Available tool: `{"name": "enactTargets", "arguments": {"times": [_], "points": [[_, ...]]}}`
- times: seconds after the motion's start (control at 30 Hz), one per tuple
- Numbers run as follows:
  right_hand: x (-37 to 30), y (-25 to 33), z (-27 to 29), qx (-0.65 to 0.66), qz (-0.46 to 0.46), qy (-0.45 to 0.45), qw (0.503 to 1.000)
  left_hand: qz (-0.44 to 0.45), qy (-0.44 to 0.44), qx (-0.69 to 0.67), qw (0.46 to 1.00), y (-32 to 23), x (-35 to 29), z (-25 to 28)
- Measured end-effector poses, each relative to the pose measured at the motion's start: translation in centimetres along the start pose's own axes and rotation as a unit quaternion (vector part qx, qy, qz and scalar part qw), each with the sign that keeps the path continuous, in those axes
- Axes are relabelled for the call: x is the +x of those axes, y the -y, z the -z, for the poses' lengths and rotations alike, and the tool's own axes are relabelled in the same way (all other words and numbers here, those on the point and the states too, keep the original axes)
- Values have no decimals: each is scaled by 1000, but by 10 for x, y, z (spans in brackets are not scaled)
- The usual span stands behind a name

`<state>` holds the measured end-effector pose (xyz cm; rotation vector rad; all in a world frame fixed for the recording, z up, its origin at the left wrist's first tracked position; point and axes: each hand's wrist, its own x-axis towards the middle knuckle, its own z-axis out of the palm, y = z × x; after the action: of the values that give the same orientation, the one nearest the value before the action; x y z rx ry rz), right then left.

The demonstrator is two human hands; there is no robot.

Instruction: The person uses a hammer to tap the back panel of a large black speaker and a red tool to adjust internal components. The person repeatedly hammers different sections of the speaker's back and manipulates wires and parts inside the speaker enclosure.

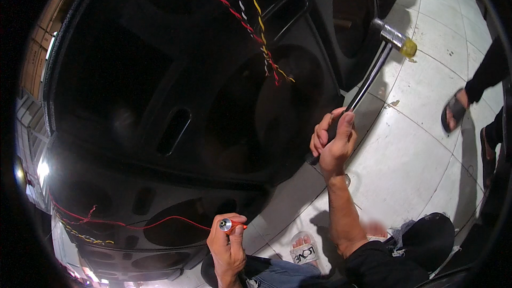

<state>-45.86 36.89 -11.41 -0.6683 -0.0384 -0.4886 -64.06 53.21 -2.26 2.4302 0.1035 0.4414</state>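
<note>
My right hand [337, 141] is closed round the black grip of a mallet [395, 35]. The mallet is raised to the right, its silver head ending in a yellow face. My left hand [227, 253] is closed round an orange tool with a round silver end [226, 225]; its lower part is hidden in the fingers, so its exact kind is unclear. A thin red wire [176, 218] runs to my left hand from the left. Beside my hands stands a large black speaker cabinet [160, 181] with dark round openings and slots.
Twisted red, white and yellow wires [261, 32] hang over the cabinet. Other wire ends [96, 240] lie at lower left. More black cabinets [362, 16] stand at the far right. Another person's sandalled foot [454, 111] is on the white tiled floor [410, 144] at right. Cartons [34, 64] are stacked far left.
</note>
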Motion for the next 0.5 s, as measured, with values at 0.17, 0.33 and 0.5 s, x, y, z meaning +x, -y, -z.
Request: {"name": "enactTargets", "arguments": {"times": [0.17, 0.33, 0.5], "points": [[12, -62, 7, -297, 304, 66, 903, -2, 3, 10, 1000, 0, -2, 1], [-13, -35, -14, -80, -73, 97, 989, -3, -2, -3, 1000, 3, -3, 2], [-10, -13, -23, 35, 49, 29, 998, 11, -4, 5, 1000, 6, -5, 5]]}}
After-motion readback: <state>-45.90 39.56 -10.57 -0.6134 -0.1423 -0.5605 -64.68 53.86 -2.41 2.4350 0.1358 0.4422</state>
